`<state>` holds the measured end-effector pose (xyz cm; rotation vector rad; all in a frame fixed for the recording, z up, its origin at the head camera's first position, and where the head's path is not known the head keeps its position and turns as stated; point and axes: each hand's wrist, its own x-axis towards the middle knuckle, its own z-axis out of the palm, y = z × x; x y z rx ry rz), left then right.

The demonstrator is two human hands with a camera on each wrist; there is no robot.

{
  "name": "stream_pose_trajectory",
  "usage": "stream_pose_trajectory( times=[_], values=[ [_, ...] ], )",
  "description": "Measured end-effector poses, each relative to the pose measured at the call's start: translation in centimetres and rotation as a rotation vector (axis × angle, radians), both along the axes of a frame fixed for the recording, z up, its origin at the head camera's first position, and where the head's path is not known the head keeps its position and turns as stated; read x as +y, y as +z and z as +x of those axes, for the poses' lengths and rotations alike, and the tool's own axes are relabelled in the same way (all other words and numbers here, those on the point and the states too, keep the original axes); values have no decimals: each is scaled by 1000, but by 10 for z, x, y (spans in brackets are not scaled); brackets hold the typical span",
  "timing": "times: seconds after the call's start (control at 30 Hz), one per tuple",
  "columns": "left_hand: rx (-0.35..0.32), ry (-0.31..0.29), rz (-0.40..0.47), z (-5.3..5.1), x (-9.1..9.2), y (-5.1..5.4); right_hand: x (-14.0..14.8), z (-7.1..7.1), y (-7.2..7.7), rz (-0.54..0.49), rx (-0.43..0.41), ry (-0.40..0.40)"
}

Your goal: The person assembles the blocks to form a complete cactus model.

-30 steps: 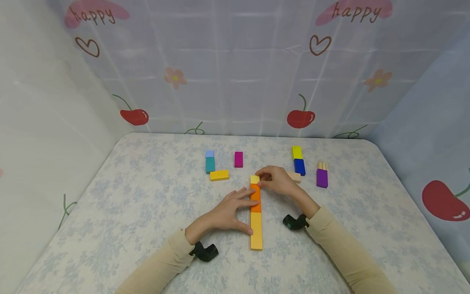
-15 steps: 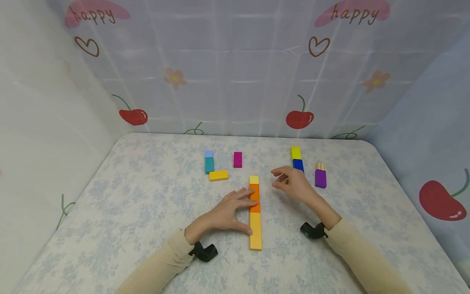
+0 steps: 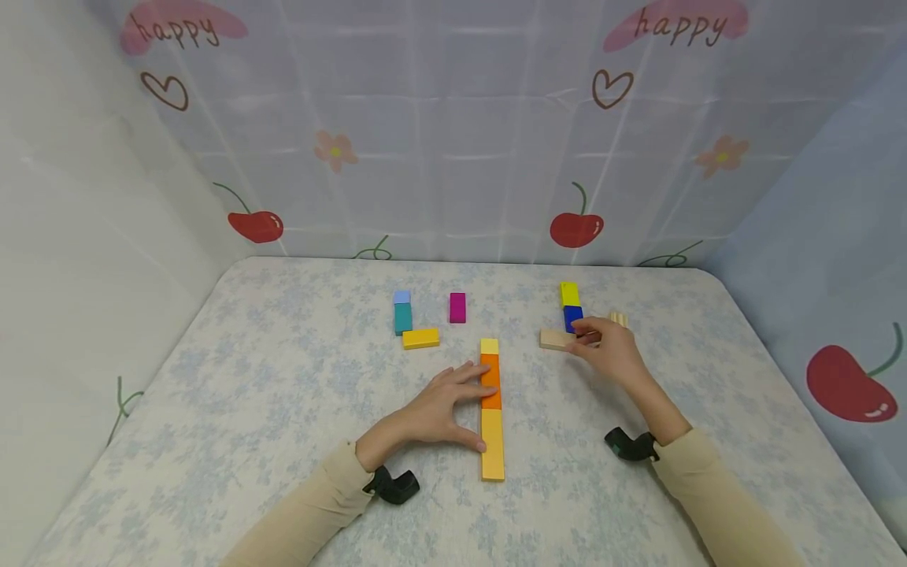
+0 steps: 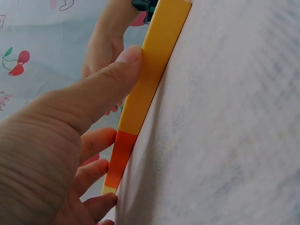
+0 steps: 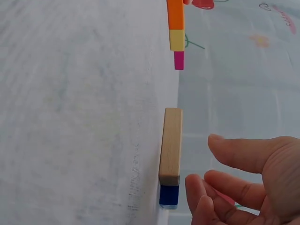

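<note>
Looking biggest first, you've got a pale cherry-and-heart printed curtain (image 3: 453,157) hanging behind everything, then the worktop (image 3: 283,394) with its faded blue floral pattern. Two beige sleeves (image 3: 305,504) come in from the near edge, each with a curved black gadget (image 3: 397,486) at the wrist. Left hand (image 3: 435,409) is spread wide with nothing gripped, thumb touching the side of the long golden block (image 3: 492,445) and fingertips on the orange block (image 3: 494,379), which butts up against its far end. Right hand (image 3: 609,350) is half open around thin air, thumb well apart from the bent fingers, just over the right end of a bare wooden block (image 3: 555,339) lying crosswise to the right of that row, and the right wrist view shows a gap so it's not holding it. Similar-sized deep yellow block (image 3: 421,339) lies crosswise over on the left, near corner of a teal block (image 3: 403,319), with a magenta block (image 3: 457,308) on its own nearby. Beyond the wooden one are a blue block (image 3: 573,316), partly behind the fingers, and a bright yellow block (image 3: 570,294) end to end. Smallest bits: a pale yellow block (image 3: 490,346) capping the middle row, a light blue block (image 3: 402,297) at the teal one's far end, and some cream ridged tips (image 3: 619,319) poking out behind the right hand, rest hidden
</note>
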<state>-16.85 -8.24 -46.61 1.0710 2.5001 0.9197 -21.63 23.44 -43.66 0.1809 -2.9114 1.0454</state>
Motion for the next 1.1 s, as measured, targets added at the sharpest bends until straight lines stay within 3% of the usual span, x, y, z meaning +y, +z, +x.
stream_pose_trajectory(
  times=[0.53,1.1],
  values=[
    [-13,5,-1,-1,0,1,0,-6,-6,11,-102,-57],
    [0,0,4,0,0,-1,0,-4,-11,17,-38,-15]
  ],
)
